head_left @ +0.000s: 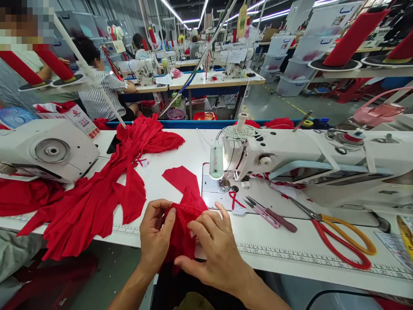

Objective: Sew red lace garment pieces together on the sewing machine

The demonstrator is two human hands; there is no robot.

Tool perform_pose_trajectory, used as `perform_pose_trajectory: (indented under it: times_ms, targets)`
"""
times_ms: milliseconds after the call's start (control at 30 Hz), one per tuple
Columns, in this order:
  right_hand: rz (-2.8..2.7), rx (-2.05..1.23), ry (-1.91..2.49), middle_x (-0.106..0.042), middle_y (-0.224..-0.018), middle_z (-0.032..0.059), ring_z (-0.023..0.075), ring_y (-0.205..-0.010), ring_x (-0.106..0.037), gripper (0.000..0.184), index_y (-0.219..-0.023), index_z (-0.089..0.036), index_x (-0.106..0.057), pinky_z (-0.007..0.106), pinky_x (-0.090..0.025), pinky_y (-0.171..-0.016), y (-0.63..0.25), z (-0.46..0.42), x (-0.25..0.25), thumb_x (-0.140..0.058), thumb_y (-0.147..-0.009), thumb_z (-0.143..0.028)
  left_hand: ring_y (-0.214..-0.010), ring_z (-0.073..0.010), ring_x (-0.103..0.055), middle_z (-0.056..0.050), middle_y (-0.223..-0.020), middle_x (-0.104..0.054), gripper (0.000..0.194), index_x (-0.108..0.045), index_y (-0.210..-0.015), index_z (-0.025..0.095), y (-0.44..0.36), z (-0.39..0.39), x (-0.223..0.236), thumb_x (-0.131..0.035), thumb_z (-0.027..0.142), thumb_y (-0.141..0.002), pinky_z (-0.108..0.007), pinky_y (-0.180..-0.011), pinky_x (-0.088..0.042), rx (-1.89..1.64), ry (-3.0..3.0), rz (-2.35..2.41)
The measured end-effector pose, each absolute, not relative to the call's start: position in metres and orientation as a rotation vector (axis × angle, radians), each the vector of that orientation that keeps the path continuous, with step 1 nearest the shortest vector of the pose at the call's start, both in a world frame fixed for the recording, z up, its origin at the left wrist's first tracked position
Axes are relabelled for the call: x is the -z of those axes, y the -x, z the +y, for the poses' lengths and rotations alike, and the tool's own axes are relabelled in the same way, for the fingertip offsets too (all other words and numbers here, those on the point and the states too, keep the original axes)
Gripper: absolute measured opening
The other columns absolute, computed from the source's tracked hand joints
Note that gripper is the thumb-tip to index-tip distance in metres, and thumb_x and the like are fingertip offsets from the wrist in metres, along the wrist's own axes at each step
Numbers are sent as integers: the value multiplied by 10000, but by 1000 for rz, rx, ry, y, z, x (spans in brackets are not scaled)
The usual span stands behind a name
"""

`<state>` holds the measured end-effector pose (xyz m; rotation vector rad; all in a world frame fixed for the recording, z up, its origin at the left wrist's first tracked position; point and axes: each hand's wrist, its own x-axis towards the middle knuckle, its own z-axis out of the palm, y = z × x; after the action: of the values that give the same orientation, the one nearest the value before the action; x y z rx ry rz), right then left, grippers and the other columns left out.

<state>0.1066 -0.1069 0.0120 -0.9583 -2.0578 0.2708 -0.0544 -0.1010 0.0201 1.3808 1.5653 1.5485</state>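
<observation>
A red fabric piece [190,196] lies partly on the white table and hangs over its front edge. My left hand [156,234] pinches its gathered edge between thumb and fingers. On the right side of the same cloth, my right hand [214,245] has its index fingertip against the fabric, with the thumb apart and the other fingers loosely spread. Just behind stands the sewing machine [251,155], its needle area near a thin red strip [235,200]. To the left, a long heap of red fabric pieces [106,189] spreads across the table.
Large scissors [338,228] with orange and red handles lie right, beside thread snips [263,211] and a dark-handled tool [280,219]. A printed ruler [284,254] runs along the front edge. Another machine [48,148] stands left. A person in stripes [105,92] sits beyond.
</observation>
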Motion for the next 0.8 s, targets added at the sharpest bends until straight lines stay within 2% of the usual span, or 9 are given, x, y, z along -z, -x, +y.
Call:
perform_pose_trajectory:
  times_ms: [133,200,333,400,533,600,667,733,800]
  targets:
    - [-1996,-243,1006,-642,-952,43,235,-978,-590,113,-929,-230,-530,577,-262,-1127,-96,-106,-10,-603,-842,-218,-773,-111,-645,-5,-882,-638,119,-589,-939,202,55,-102,-25,-643,299,-895,-173,-667,-540,-1550,-1418,1587]
    - [-1952,-285,987,-640,-903,18,201,-918,-596,109,-900,-235,-512,562,-266,-1125,-100,-104,-11,-541,-855,-140,-786,-114,-651,-7,-896,-642,126,-595,-957,204,58,-103,-27,-651,296,-892,-177,-682,-548,-1556,-1444,1594]
    - [-1938,-449,1014,-613,-833,-14,176,-841,-582,101,-888,-238,-531,571,-255,-1117,-116,-99,-16,-534,-893,-138,-791,-113,-662,-5,-903,-652,122,-608,-967,212,62,-107,-27,-662,287,-887,-170,-683,-555,-1552,-1480,1597]
    - [-1955,-569,990,-620,-875,-1,181,-879,-584,102,-892,-240,-552,526,-333,-1073,-125,-96,-19,-530,-908,-142,-784,-116,-668,-7,-907,-662,121,-618,-967,213,64,-109,-25,-671,280,-881,-171,-677,-561,-1546,-1493,1600]
    - [-1923,-711,872,-626,-1161,62,226,-1131,-557,124,-881,-237,-587,447,-435,-997,-134,-86,-20,-520,-894,-133,-805,-128,-683,-13,-910,-679,110,-634,-964,219,68,-111,-26,-681,256,-872,-178,-694,-575,-1533,-1546,1546]
    - [-1940,-761,787,-558,-1362,68,256,-1293,-479,137,-846,-232,-583,483,-385,-1075,-135,-80,-20,-535,-839,-104,-823,-128,-688,-14,-913,-685,95,-641,-963,225,71,-111,-29,-675,238,-876,-176,-712,-576,-1493,-1578,1472]
    - [-1956,-835,701,-516,-1441,62,267,-1352,-442,156,-817,-230,-575,504,-327,-1129,-133,-74,-21,-545,-780,-82,-816,-131,-691,-18,-898,-689,89,-650,-955,225,74,-110,-34,-677,234,-871,-179,-712,-579,-1439,-1614,1384]
    - [-1934,-903,659,-601,-1336,60,249,-1281,-521,162,-800,-232,-573,497,-319,-1135,-131,-71,-21,-549,-762,-76,-803,-140,-689,-24,-881,-685,92,-656,-937,217,74,-110,-40,-687,251,-857,-192,-709,-581,-1427,-1600,1357]
    - [-1874,-939,695,-692,-1081,35,208,-1075,-633,148,-777,-236,-563,485,-337,-1116,-128,-70,-22,-557,-789,-89,-807,-148,-681,-30,-883,-679,114,-653,-925,211,73,-111,-43,-696,281,-846,-206,-713,-578,-1464,-1520,1430]
